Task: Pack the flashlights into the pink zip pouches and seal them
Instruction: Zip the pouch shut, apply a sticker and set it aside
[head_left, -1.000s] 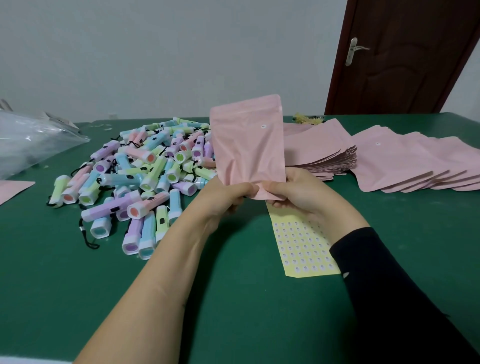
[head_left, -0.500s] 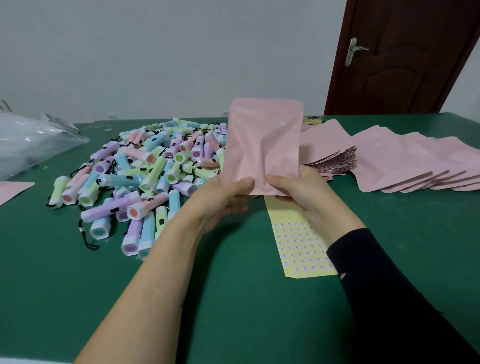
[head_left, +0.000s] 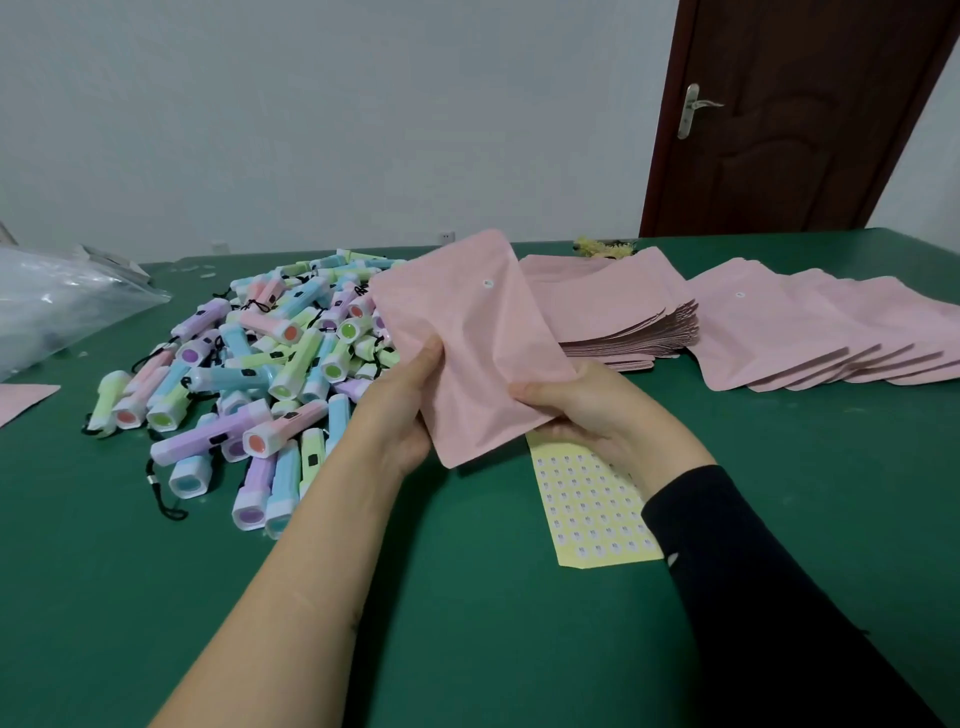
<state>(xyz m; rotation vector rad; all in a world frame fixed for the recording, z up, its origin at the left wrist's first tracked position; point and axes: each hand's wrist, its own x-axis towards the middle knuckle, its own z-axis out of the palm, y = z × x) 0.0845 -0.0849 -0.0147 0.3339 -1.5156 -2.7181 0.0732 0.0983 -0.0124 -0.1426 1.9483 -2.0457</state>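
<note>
Holding one flat matte-pink zip pouch (head_left: 470, 332) up over the green felt-covered table (head_left: 467, 597), tilted so the far end leans off to the left. Left hand (head_left: 402, 410) clamped on the pouch's left edge, thumb on the front, fingers wrapped behind. Right hand (head_left: 587, 410) pinching the near right corner, thumb on top, other fingers curled under. Can't tell if the pouch's mouth is open or sealed, or if anything's inside. Big heap of pastel plastic flashlights (head_left: 270, 364) (purple, blue, green, pink, with black wrist cords) sitting just left of the hands. Stack of more empty pink pouches (head_left: 628, 322) right behind the held one, plus a fanned-out row of pink pouches (head_left: 810, 332) further right. Pale yellow sheet of tiny round stickers (head_left: 592, 509) lying flat under the right wrist. Crumpled clear plastic bag (head_left: 57, 306) at far left.
</note>
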